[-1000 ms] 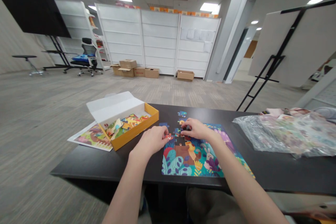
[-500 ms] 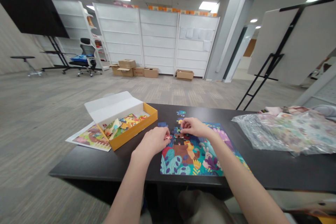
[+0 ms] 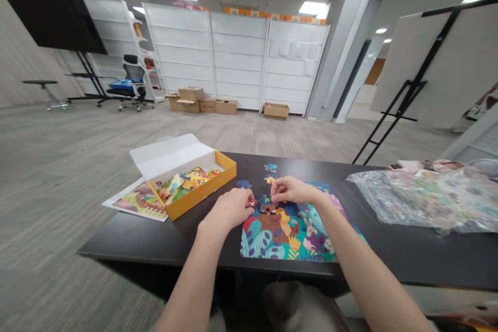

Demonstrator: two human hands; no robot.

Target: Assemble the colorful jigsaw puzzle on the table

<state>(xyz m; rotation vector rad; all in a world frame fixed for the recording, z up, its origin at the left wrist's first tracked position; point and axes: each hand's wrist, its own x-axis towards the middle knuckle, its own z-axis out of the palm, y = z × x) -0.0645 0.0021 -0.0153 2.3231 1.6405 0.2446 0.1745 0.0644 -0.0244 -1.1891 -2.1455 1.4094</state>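
A colourful jigsaw puzzle point(image 3: 268, 241) with a bear, a rabbit and blue leaves lies on the black table. Over its upper part, my right hand point(image 3: 291, 190) pinches the edge of a puzzle piece point(image 3: 266, 201) with green and brown on it, which sits at the bear's head. My left hand point(image 3: 232, 208) rests at the puzzle's upper left, its curled fingers on a small red piece point(image 3: 252, 203) that they partly hide. Loose blue pieces lie just beyond the hands: one piece point(image 3: 244, 184) near my left hand, another piece point(image 3: 271, 167) farther back.
On the left stands an open yellow box point(image 3: 202, 194) holding several puzzle pieces, partly over a printed picture sheet point(image 3: 136, 201). Clear plastic packaging point(image 3: 389, 194) covers the table's right side. The table's front edge point(image 3: 155, 262) runs close to my lap.
My right hand has brought its piece slightly down toward me, and the dark gap at the bear's head is now mostly covered. My left hand has hardly moved. The view has shifted slightly.
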